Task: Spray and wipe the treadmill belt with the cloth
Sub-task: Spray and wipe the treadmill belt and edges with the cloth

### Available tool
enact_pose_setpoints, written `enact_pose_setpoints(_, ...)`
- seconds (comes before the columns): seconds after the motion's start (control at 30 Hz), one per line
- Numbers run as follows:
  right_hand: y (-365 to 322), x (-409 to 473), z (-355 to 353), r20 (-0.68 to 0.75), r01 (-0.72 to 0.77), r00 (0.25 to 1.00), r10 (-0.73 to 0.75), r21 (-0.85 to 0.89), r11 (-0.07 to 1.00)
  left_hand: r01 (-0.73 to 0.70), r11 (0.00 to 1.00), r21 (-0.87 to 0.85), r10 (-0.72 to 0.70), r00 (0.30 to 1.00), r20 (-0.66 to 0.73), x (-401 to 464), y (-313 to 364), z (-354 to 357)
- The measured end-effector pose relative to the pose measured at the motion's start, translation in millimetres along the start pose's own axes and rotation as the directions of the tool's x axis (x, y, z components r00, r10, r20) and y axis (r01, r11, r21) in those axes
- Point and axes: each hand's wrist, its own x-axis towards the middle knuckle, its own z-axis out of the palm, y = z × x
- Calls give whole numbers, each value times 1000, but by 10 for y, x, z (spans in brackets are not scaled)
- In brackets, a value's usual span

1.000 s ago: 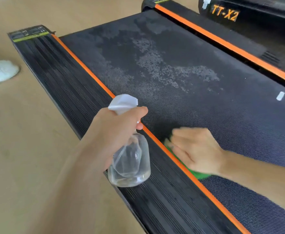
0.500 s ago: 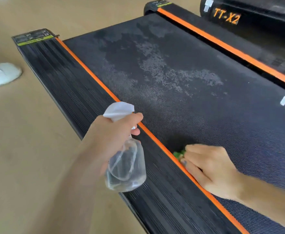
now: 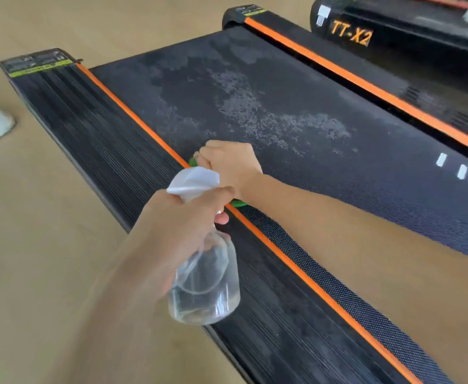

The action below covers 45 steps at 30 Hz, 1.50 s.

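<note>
Two grips: bottle (image 3: 205,284), cloth (image 3: 193,162)

The left hand (image 3: 184,225) is curling its fingers in a grip at frame centre (forearm blurred); the right hand (image 3: 231,164) is pressing knuckles-up just above it.

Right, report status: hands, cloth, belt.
Left hand grips spray bottle above side rail. Right hand presses green cloth at belt's left edge. Damp patches ahead; nothing in the way.
</note>
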Motion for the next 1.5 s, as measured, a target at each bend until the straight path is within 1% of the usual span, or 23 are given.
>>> enact_pose_setpoints(0.03,-8,-12,-8,15,-39,999,39,24,999,6,1000,-2,-6,1000,0,-9,-22,-5)
enact_pose_setpoints(0.1,-31,-272,-71,-40,-67,997,70,89,994,28,999,-18,-28,999,-15,-59,-22,3)
enact_pose_setpoints(0.13,-33,-489,-133,-71,-91,992,100,119,989,12,1000,-26,-12,1000,-5,-96,-28,5)
enact_pose_setpoints(0.2,38,-1121,-287,-70,-142,986,153,142,980,-29,999,-28,30,999,25,-191,-76,13)
enact_pose_setpoints(0.3,238,-2213,-540,-30,-135,990,140,134,982,-21,999,-30,24,994,110,-225,4,42)
enact_pose_setpoints(0.4,367,-2705,-677,-42,-98,994,102,90,991,-1,1000,1,0,984,177,-124,145,161)
enact_pose_setpoints(0.47,431,-2630,-634,-56,-24,998,28,69,997,-22,1000,9,19,979,204,-73,222,275)
enact_pose_setpoints(0.53,543,-2350,-521,-97,41,995,-35,54,998,-42,999,35,33,974,226,25,293,402)
enact_pose_setpoints(0.57,620,-2132,-435,-126,37,992,-30,50,998,-47,998,52,34,973,228,91,328,454)
enact_pose_setpoints(0.63,772,-1607,-286,-195,-43,979,53,55,998,-45,997,67,29,974,226,208,371,514)
enact_pose_setpoints(0.7,902,-982,-147,-223,-123,965,135,64,990,-34,998,43,25,980,197,300,385,530)
enact_pose_setpoints(0.77,968,-405,-70,-157,-238,957,245,67,969,-37,998,44,29,986,166,361,402,512)
enact_pose_setpoints(0.83,951,-161,-52,-112,-311,941,320,94,946,-39,997,60,30,990,138,395,449,473)
enact_pose_setpoints(0.9,836,-409,-118,-101,-293,947,305,117,949,-13,998,66,6,994,109,403,545,420)
enact_pose_setpoints(0.97,647,-1063,-259,-86,-181,976,201,198,963,22,998,51,-26,997,75,422,650,355)
enact_pose_setpoints(1.03,516,-1751,-469,-45,-45,997,62,295,954,45,998,33,-46,998,53,456,762,314)
enact_pose_setpoints(1.07,492,-1999,-541,-39,19,999,-7,312,950,48,998,37,-50,998,50,480,794,307)
enact_pose_setpoints(1.13,551,-2099,-530,-45,126,992,-118,289,949,71,996,58,-74,996,42,547,823,291)
enact_pose_setpoints(1.17,589,-2000,-492,-55,154,988,-144,258,954,94,994,58,-97,994,46,576,821,297)
enact_pose_setpoints(1.23,641,-1656,-363,-73,177,984,-164,227,958,126,990,60,-129,990,64,642,803,305)
enact_pose_setpoints(1.3,664,-1260,-246,-98,186,981,-168,217,958,111,992,65,-114,993,40,723,786,288)
enact_pose_setpoints(1.4,648,-841,-157,-134,110,987,-85,185,977,44,992,117,-40,999,-33,887,797,216)
enact_pose_setpoints(1.5,492,-863,-196,-155,2,987,32,218,976,37,991,127,-33,999,-33,963,845,134)
